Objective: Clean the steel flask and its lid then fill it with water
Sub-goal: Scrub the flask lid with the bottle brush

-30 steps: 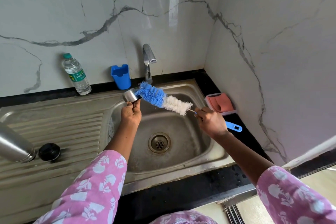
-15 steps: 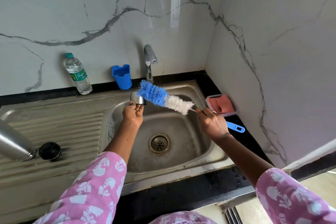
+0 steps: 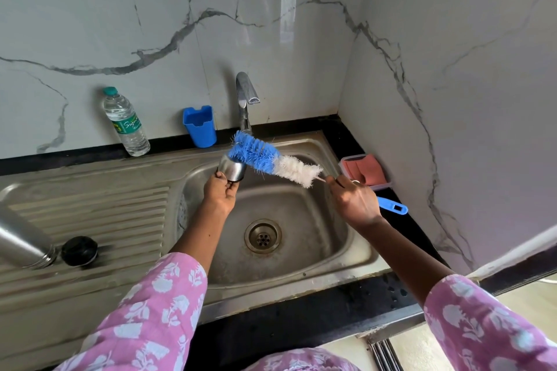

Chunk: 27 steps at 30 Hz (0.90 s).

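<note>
Lying at the drainboard's (image 3: 90,208) left edge, steel flask (image 3: 21,245), black stopper (image 3: 79,250) just beside its mouth. Over the sink's (image 3: 316,238) back-left corner, left hand (image 3: 220,194) with fingers (image 3: 232,187) curled round the lid (image 3: 232,170), bristles of the brush (image 3: 265,156) touching its rim. Further right, right hand (image 3: 355,200) with fingers wrapped tight round the brush handle.

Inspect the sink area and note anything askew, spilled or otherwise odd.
The steel flask appears to lie on its side on the draining board, partly out of frame, mouth towards a loose black stopper. No spill or damage shows. The left hand grips the steel lid, the right hand the brush.
</note>
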Each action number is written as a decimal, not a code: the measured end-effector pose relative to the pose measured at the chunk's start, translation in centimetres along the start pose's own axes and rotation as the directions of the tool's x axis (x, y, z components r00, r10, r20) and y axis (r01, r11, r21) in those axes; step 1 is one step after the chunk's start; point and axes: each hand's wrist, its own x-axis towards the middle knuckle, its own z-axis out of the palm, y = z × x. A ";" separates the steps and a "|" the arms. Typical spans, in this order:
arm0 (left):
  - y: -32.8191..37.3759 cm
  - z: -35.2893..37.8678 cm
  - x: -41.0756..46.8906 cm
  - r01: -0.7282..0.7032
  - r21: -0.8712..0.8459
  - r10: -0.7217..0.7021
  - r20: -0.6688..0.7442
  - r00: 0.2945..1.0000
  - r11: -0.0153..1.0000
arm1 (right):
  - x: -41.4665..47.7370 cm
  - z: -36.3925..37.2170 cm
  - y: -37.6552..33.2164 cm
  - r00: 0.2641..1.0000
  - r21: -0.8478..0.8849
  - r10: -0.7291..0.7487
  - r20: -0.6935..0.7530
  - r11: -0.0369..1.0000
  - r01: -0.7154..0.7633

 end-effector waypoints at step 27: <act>-0.8 -0.9 1.9 -0.271 0.530 0.261 0.095 0.961 0.803 | -0.1 0.0 2.0 0.984 -0.087 -0.136 -0.116 0.988 0.126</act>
